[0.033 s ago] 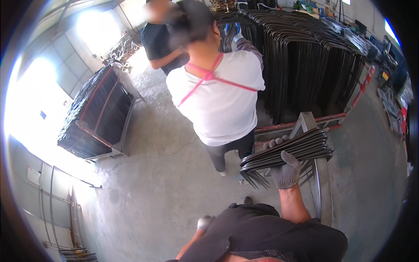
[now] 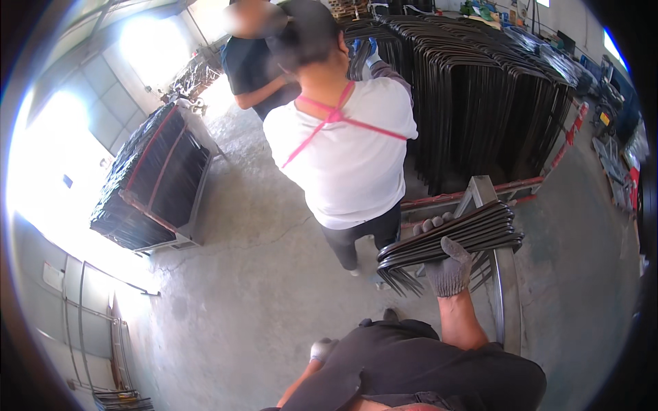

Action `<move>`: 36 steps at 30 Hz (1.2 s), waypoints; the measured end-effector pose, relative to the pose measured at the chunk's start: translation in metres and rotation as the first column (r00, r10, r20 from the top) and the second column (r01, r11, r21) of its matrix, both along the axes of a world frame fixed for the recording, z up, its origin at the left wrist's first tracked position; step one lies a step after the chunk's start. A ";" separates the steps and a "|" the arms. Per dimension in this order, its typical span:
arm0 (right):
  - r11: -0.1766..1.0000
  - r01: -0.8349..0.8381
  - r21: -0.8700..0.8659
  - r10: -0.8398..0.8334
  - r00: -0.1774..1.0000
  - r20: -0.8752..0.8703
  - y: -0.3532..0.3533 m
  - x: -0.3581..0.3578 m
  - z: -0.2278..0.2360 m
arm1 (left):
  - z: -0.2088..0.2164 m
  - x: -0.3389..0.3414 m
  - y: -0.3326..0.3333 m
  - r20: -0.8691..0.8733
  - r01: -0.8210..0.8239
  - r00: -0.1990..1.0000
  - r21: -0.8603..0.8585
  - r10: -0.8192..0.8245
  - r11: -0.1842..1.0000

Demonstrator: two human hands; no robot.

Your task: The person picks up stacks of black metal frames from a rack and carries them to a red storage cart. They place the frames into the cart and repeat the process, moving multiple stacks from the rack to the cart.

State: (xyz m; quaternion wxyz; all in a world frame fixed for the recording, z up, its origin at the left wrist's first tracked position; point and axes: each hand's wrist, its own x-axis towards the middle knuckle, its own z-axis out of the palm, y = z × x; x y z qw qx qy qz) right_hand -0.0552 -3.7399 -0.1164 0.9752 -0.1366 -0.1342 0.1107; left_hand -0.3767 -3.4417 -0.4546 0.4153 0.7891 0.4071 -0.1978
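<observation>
Grey-gloved, the left hand (image 2: 323, 348) hung low beside the body (image 2: 425, 366); I couldn't tell whether its fingers were closed. Further right, a co-worker (image 2: 343, 154) in white faced away. Next, the right hand (image 2: 449, 274) was clamped round a bundle of black bent rods (image 2: 456, 235), its right end over a metal rail (image 2: 507, 294). I judged this a steadying hold; lifting would call for both hands.

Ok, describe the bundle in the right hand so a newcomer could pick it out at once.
Start at the big stack of black bent rods at upper right, then drop to the grey metal beam below it. Overlapping that beam in view is a small bundle, gripped by the grey-gloved right hand. Unlike the stack, it has few rods and lies crosswise in the picture.
</observation>
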 end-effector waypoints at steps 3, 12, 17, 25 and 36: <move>1.000 0.001 0.005 -0.001 1.000 -0.006 0.000 0.001 -0.001 | 0.004 0.003 -0.001 -0.010 -0.066 0.998 -0.059 0.065 0.996; 1.000 0.020 -0.015 -0.021 0.999 -0.028 0.000 -0.002 0.003 | 0.034 0.013 -0.006 -0.056 -0.092 0.995 -0.098 0.087 0.991; 1.000 -0.002 0.007 0.002 0.999 -0.051 0.001 -0.002 0.004 | 0.029 0.010 0.002 -0.043 -0.062 0.997 -0.109 0.058 0.992; 0.999 0.034 -0.017 -0.035 0.996 -0.084 0.001 -0.006 0.010 | 0.021 0.012 0.013 -0.082 0.015 0.996 -0.112 -0.025 0.994; 0.996 0.069 -0.052 -0.072 0.996 -0.045 0.002 -0.006 0.019 | -0.016 0.018 0.028 -0.056 0.301 0.951 -0.031 -0.303 0.953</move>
